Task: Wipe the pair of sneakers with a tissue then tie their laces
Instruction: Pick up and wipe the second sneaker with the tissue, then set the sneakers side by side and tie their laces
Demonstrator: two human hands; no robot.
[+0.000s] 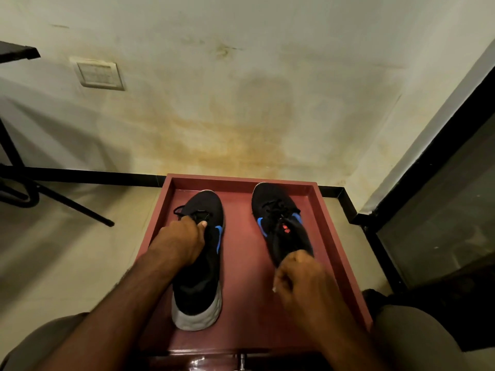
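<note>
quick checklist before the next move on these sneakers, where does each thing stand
1. Both sneakers on the tray: ok, left sneaker and right sneaker sit side by side, toes toward the wall.
2. Left hand on the left sneaker: ok, fingers curled at its laces.
3. Right hand on the right sneaker: ok, curled at its heel end.
4. Tissue in hand: cannot tell, only a small white bit shows at the right hand.
5. Left laces tied: not ok, a loose loop hangs off the side.
6. Right laces tied: cannot tell, too dark.
</note>
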